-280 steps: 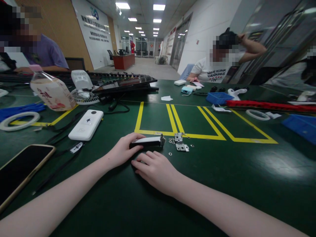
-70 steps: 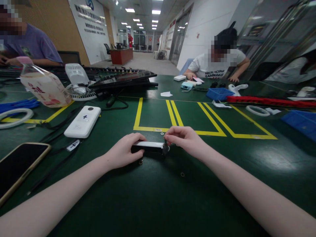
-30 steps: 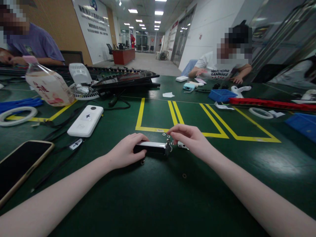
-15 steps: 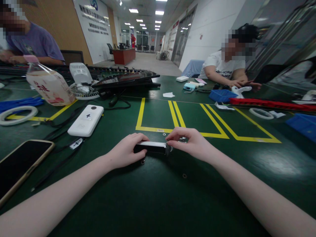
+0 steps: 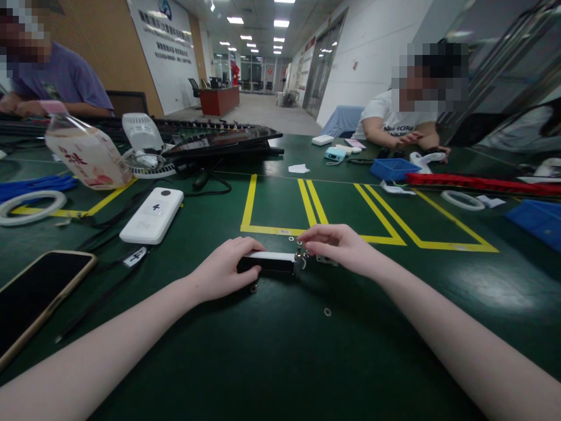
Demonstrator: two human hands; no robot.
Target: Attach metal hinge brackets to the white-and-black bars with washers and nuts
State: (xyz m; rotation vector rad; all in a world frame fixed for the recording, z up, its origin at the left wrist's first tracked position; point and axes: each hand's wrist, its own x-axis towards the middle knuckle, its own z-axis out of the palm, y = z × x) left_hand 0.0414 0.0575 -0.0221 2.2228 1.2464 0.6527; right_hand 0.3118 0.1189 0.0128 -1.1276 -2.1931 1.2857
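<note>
The left hand (image 5: 225,266) is closed around one end of a bar (image 5: 274,264), white on top and black along its near side. At the bar's other end, a metal fitting (image 5: 299,257) stands beside the right hand (image 5: 339,248), its thumb and forefinger narrowly spaced; whether they pinch anything, I cannot tell. The step looks like fingertip work on that fitting, calling for a firm left hold and fine right-hand placement. Nearer the wearer than the right hand, a washer (image 5: 327,312) lies on the worktop (image 5: 272,351).
</note>
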